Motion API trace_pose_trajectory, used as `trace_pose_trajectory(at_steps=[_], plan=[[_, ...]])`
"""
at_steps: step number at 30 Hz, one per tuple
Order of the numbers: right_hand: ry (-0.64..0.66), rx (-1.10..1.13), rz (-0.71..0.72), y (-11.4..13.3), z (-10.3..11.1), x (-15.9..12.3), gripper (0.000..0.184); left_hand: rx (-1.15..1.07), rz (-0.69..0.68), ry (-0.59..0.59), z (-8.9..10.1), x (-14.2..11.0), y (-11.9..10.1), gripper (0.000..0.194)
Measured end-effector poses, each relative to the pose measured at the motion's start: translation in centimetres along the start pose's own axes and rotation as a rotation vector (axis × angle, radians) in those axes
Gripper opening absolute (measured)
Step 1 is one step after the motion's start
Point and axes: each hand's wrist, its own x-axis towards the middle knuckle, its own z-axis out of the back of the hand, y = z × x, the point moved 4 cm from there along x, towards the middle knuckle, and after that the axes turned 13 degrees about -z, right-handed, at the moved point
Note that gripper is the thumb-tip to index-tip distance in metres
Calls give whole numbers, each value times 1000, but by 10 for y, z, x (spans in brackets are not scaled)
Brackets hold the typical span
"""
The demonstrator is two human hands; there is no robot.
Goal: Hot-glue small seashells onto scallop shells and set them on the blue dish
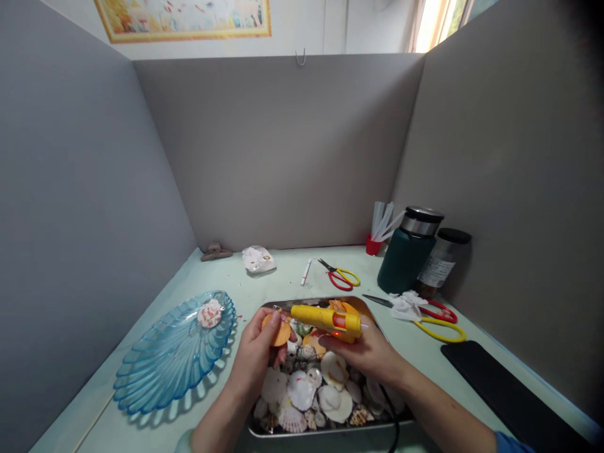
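Between the thumb and fingers of my left hand [258, 343] is an orange scallop shell [281, 332]. My right hand [365, 352] is wrapped round a yellow hot glue gun [325, 321] with a small red light glowing on its side. Its nozzle points left and lies at the upper edge of the shell; whether it touches I cannot tell. Both hands are over a metal tray [325, 433] full of white, orange and spotted shells. To the left lies a blue shell-shaped glass dish [174, 358], with a pinkish-white shell [210, 313] at its far end.
Behind the tray lie red-and-yellow scissors [340, 277], a white stick [306, 272] and a crumpled packet [258, 259]. Rightward stand a red cup [373, 245] of glue sticks, a green bottle [408, 255] and a jar [441, 264]. More scissors [441, 321], a tissue [408, 306] and a black phone-like slab [504, 390] lie nearer.
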Motion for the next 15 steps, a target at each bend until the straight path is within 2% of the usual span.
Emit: trace_pose_trajectory(at_steps=[4, 9, 15], plan=[[83, -6, 12, -5, -3, 2, 25, 36, 9, 38, -1, -1, 1, 27], [28, 224, -61, -9, -3, 2, 26, 121, 27, 61, -2, -2, 0, 29], [22, 309, -130, -8, -11, -3, 23, 136, 60, 101, -5, -4, 1, 32]])
